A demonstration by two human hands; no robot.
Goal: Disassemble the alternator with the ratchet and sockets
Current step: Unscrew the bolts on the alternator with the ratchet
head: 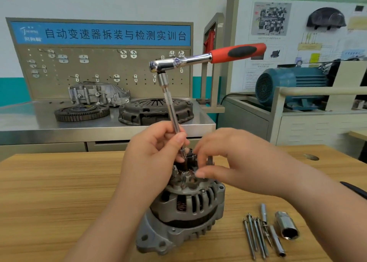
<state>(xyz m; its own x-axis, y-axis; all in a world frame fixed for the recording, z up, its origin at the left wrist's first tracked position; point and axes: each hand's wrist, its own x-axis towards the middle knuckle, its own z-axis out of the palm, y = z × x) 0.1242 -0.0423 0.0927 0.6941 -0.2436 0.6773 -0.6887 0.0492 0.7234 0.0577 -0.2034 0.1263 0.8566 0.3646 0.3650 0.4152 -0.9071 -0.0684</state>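
A grey aluminium alternator stands on the wooden table, its rear end with dark parts facing up. A chrome ratchet with a red and black handle sits atop a long extension bar that runs down into the alternator's top. My left hand pinches the lower part of the extension bar between thumb and fingers. My right hand has its fingertips on a small black part at the alternator's top; the grip itself is partly hidden.
Several long bolts, a slim socket and a large chrome socket lie on the table at right. A black object pokes in at the right edge. Behind stand a steel bench with a clutch plate, flywheel and housing, and a blue motor.
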